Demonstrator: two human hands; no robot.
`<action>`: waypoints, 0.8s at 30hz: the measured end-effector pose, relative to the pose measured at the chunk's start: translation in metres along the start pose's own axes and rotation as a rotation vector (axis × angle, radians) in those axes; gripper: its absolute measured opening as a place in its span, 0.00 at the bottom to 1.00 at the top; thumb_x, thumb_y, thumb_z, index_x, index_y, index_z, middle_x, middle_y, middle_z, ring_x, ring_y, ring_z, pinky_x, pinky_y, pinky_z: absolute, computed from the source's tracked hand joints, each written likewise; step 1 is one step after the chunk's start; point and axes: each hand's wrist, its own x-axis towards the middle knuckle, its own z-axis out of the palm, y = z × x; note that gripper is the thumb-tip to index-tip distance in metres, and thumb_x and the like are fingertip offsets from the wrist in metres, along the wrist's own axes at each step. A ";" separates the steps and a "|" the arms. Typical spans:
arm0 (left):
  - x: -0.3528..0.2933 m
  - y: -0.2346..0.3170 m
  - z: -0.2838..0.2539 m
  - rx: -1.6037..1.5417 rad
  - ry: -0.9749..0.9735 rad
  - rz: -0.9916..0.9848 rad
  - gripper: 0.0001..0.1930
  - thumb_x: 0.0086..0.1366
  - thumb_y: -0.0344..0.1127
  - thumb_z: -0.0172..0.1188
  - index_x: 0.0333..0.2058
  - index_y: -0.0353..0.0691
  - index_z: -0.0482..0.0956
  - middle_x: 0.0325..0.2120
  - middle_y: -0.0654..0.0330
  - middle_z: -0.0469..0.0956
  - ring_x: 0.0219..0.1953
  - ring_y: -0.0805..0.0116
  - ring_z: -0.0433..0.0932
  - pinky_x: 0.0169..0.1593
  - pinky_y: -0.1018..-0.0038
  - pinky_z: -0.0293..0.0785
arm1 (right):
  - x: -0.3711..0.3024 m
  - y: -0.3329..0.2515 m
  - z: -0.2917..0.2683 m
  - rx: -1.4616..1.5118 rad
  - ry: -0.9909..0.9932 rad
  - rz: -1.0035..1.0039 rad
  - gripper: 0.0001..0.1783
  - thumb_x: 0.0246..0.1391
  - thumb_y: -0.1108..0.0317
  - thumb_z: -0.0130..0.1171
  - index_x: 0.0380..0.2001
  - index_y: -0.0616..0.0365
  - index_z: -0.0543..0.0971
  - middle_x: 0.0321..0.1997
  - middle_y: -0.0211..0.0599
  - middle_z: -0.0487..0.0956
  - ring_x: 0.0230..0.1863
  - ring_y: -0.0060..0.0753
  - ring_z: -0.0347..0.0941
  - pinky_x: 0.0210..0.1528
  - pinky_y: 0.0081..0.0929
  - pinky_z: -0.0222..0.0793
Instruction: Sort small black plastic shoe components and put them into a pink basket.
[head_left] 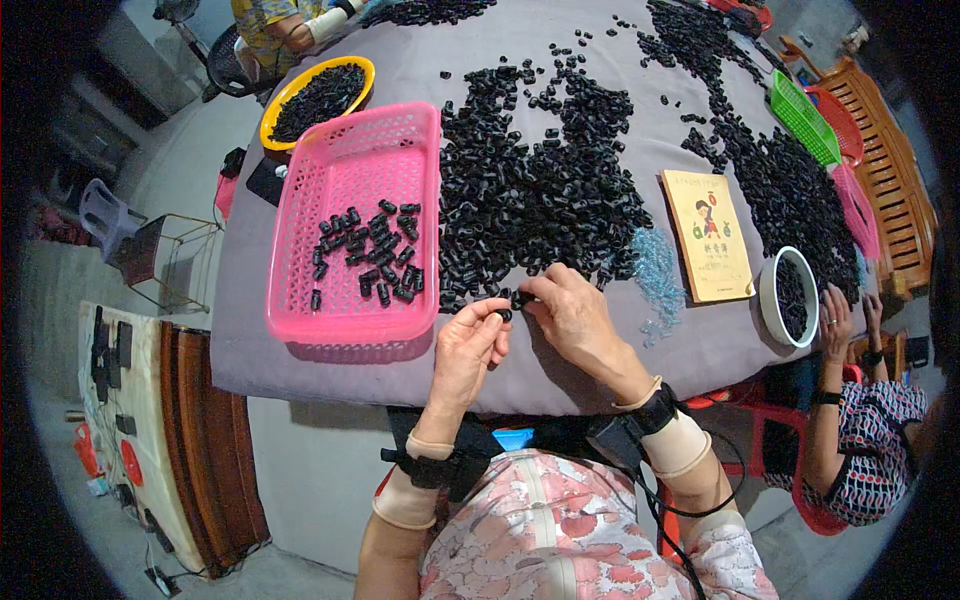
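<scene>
My left hand [468, 343] pinches a small black cylindrical plastic part [504, 315] at the front of the table. Close beside it, my right hand [577, 318] has its fingertips closed on another small black piece [520, 298]; whether the two pieces touch I cannot tell. Just beyond my hands spreads a large heap of similar black parts [540, 190]. To the left stands a pink perforated basket [350, 325], with several black parts lying loose in it. Small clear-blue pieces [657, 275] are piled right of my right hand.
A yellow notebook [707, 235] lies right of the heap. Beyond it are a white bowl [778, 325] of black parts and a green basket [803, 118]. At the far left sits a yellow bowl [268, 125]. Another person's hand [835, 320] rests at the right edge; someone else sits far left.
</scene>
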 end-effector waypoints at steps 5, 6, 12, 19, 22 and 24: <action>-0.001 0.002 0.003 0.013 0.005 -0.013 0.12 0.64 0.31 0.52 0.45 0.34 0.72 0.27 0.60 0.74 0.23 0.78 0.70 0.24 0.84 0.65 | 0.003 0.007 0.010 -0.142 -0.084 -0.018 0.09 0.43 0.74 0.57 0.32 0.59 0.74 0.29 0.43 0.70 0.32 0.46 0.70 0.33 0.39 0.67; -0.001 0.001 0.002 0.010 0.000 -0.008 0.12 0.64 0.31 0.52 0.45 0.33 0.72 0.27 0.61 0.74 0.23 0.79 0.70 0.23 0.85 0.64 | 0.003 0.007 0.012 -0.143 -0.083 -0.017 0.09 0.43 0.74 0.57 0.32 0.59 0.74 0.29 0.43 0.70 0.32 0.46 0.70 0.33 0.39 0.67; 0.000 0.003 0.005 0.024 0.037 -0.021 0.12 0.64 0.31 0.52 0.45 0.33 0.72 0.26 0.62 0.74 0.22 0.80 0.69 0.23 0.86 0.64 | -0.002 0.002 0.010 0.112 0.140 -0.043 0.07 0.46 0.75 0.54 0.32 0.62 0.74 0.29 0.44 0.73 0.30 0.47 0.71 0.33 0.37 0.68; 0.000 0.001 0.005 0.052 0.035 -0.011 0.12 0.65 0.31 0.52 0.45 0.36 0.73 0.24 0.65 0.74 0.21 0.83 0.68 0.21 0.89 0.61 | -0.017 -0.020 0.004 0.805 -0.028 0.464 0.08 0.52 0.71 0.55 0.32 0.67 0.74 0.24 0.33 0.77 0.24 0.18 0.71 0.26 0.19 0.68; -0.001 0.003 0.009 0.096 0.032 -0.019 0.11 0.65 0.31 0.51 0.45 0.36 0.74 0.22 0.66 0.73 0.20 0.84 0.67 0.21 0.88 0.60 | -0.020 -0.015 0.010 0.850 -0.042 0.502 0.07 0.51 0.72 0.56 0.31 0.66 0.74 0.23 0.32 0.76 0.24 0.17 0.70 0.25 0.17 0.67; -0.001 0.004 0.008 0.100 0.036 -0.029 0.11 0.65 0.31 0.51 0.45 0.35 0.74 0.21 0.66 0.72 0.20 0.82 0.67 0.22 0.87 0.61 | -0.019 -0.018 0.008 0.858 -0.059 0.509 0.06 0.52 0.72 0.56 0.31 0.66 0.74 0.23 0.32 0.76 0.23 0.17 0.70 0.25 0.17 0.67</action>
